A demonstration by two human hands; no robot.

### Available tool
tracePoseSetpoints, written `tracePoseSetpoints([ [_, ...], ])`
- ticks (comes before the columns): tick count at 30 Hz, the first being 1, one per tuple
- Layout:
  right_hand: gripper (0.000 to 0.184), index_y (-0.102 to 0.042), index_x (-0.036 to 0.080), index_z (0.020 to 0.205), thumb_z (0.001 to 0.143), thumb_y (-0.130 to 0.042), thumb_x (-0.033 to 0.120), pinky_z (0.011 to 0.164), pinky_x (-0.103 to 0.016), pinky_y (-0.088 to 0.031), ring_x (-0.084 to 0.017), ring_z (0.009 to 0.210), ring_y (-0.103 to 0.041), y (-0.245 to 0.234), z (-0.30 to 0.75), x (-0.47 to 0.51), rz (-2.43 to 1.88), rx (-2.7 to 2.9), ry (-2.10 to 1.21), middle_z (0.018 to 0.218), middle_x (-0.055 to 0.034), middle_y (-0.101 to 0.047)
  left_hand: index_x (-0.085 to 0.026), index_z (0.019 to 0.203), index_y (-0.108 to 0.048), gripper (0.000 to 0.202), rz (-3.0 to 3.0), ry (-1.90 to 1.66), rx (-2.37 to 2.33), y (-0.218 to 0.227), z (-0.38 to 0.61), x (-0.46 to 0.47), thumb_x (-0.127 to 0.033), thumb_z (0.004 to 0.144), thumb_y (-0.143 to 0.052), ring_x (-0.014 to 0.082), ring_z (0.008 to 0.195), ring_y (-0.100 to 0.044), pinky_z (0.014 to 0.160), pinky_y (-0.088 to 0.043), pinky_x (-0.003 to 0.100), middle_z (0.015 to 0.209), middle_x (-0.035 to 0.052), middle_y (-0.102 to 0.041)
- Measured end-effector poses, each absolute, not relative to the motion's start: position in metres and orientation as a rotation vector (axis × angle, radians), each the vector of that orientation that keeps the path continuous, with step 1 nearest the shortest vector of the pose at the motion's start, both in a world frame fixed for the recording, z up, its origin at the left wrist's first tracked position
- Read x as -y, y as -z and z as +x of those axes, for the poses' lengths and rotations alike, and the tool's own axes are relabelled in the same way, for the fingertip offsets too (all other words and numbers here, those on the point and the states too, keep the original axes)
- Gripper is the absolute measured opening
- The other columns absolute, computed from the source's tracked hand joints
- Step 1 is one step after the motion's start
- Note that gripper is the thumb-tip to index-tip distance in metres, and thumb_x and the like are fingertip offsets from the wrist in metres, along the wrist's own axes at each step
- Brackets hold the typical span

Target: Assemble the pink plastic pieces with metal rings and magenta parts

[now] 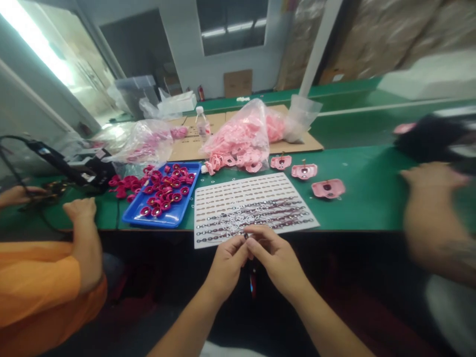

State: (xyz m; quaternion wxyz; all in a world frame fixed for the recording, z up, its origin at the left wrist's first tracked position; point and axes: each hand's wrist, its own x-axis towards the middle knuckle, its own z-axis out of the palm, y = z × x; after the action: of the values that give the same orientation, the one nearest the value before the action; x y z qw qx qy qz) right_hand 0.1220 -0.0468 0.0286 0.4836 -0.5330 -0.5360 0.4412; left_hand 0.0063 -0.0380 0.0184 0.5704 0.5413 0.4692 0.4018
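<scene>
The left hand (226,265) and right hand (275,260) meet at the near edge of the desk (357,208), their fingertips pinching a small dark part (246,236) just in front of a white sheet (256,210). Magenta rings (156,201) fill a blue tray (159,218) farther left.

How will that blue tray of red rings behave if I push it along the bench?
The blue tray looks like shallow, light plastic, so it would probably slide easily on the green mat. Its low rim suggests the heaped red rings could spill; several already lie loose beside it.
</scene>
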Motion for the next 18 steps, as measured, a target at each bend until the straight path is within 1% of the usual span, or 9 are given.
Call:
tracePoseSetpoints([
  [1,0.018,-0.051,0.019,0.090,0.077,-0.041,0.028,0.064,-0.028,-0.044,-0.015,0.073,-0.051,-0.028,0.122,0.046,-1.295,1.292,-1.139,0.089,-0.0041,-0.053,-0.013,0.066,-0.054,0.025,1.335,-0.905,-1.122,-0.019,0.006,0.038,-0.032,0.076,-0.040,0.0064,0.051,-0.040,0.051,-0.034,0.019,0.053,-0.0021,-0.043],
  [3,0.018,-0.052,0.018,0.088,0.078,-0.041,0.028,0.067,-0.028,-0.044,-0.015,0.077,-0.052,-0.026,0.124,0.046,-1.284,1.289,-1.216,0.087,-0.0036,-0.054,-0.015,0.073,-0.056,0.022,1.484,-0.862,-1.196,-0.022,0.004,0.038,-0.030,0.077,-0.040,0.0083,0.057,-0.044,0.054,-0.035,0.020,0.061,-0.0004,-0.050],
  [5,0.019,-0.052,0.019,0.090,0.079,-0.040,0.028,0.074,-0.029,-0.041,-0.016,0.083,-0.050,-0.024,0.128,0.047,-1.282,1.296,-1.185,0.089,-0.0030,-0.054,-0.018,0.082,-0.056,0.020,1.638,-0.863,-1.303,-0.027,0.000,0.036,-0.028,0.076,-0.041,0.0105,0.065,-0.047,0.060,-0.036,0.022,0.073,0.0012,-0.054],
  [7,0.019,-0.053,0.021,0.092,0.079,-0.040,0.026,0.080,-0.029,-0.038,-0.015,0.087,-0.049,-0.023,0.133,0.049,-1.275,1.330,-1.116,0.091,-0.0021,-0.053,-0.019,0.087,-0.055,0.019,1.772,-0.874,-1.397,-0.031,-0.003,0.034,-0.027,0.076,-0.041,0.0114,0.069,-0.047,0.062,-0.037,0.023,0.079,0.0016,-0.054],
  [12,0.022,-0.054,0.024,0.096,0.079,-0.040,0.022,0.079,-0.029,-0.038,-0.015,0.086,-0.050,-0.024,0.140,0.052,-1.236,1.424,-1.052,0.091,-0.0011,-0.054,-0.020,0.084,-0.055,0.017,1.990,-0.811,-1.422,-0.034,-0.005,0.029,-0.023,0.075,-0.041,0.0105,0.064,-0.045,0.061,-0.036,0.023,0.076,0.0011,-0.053],
  [18,0.020,-0.055,0.027,0.091,0.077,-0.041,0.028,0.078,-0.029,-0.038,-0.017,0.086,-0.050,-0.033,0.147,0.047,-1.260,1.408,-1.123,0.090,-0.0012,-0.056,-0.018,0.074,-0.057,0.015,2.100,-0.770,-1.409,-0.032,0.002,0.024,-0.020,0.073,-0.042,0.0117,0.061,-0.044,0.059,-0.036,0.024,0.065,0.0015,-0.051],
])
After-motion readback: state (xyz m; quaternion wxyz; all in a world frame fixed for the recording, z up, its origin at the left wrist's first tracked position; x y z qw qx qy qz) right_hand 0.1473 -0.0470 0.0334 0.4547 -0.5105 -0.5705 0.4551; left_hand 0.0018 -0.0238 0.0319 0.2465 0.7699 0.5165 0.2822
